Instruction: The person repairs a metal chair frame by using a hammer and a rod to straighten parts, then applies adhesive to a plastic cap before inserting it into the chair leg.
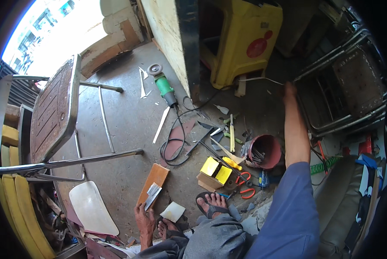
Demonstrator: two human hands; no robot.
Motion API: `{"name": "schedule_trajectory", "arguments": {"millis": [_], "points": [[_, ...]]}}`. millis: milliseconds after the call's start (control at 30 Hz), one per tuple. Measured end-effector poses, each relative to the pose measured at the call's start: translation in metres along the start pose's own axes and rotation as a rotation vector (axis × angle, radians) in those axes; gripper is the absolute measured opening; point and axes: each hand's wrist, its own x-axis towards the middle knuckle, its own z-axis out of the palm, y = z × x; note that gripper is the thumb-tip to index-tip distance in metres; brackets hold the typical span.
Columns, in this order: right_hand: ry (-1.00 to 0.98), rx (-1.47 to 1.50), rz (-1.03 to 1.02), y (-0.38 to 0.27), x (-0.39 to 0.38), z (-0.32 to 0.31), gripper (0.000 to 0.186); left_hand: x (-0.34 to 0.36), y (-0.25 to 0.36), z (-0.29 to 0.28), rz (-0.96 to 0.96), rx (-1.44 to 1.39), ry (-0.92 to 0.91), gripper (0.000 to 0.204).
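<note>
At the lower centre my left hand (pixel 145 222) is closed on the near end of an orange-brown board (pixel 155 180). A small silvery metal piece (pixel 152 194) lies on that board, next to my fingertips. My right arm stretches far out to the right. At its end my right hand (pixel 290 91) looks closed where a thin white cord (pixel 264 78) meets it, beside a folded metal chair (pixel 344 86). Shade hides the finger detail there. A green angle grinder (pixel 164 88) lies on the floor, its black cable (pixel 162 149) coiled nearby.
A rusty metal chair (pixel 57 108) lies tipped at left, near a white panel (pixel 93 207). A yellow plastic stool (pixel 245 47) stands at the back. Around my feet are a red bucket (pixel 271 151), a yellow box (pixel 215 172), orange-handled scissors (pixel 246 192) and a whitish block (pixel 172 211).
</note>
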Motion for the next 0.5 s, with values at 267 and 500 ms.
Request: {"name": "schedule_trajectory", "arguments": {"millis": [267,500], "points": [[-0.538,-0.687,-0.314,0.006,-0.262,-0.029,0.029,-0.006,-0.011,-0.014,-0.015,0.108,-0.004,0.041],[-0.355,-0.636,-0.196,0.009,-0.379,-0.111,0.025,0.009,-0.003,-0.004,-0.042,0.106,-0.028,0.051]]}}
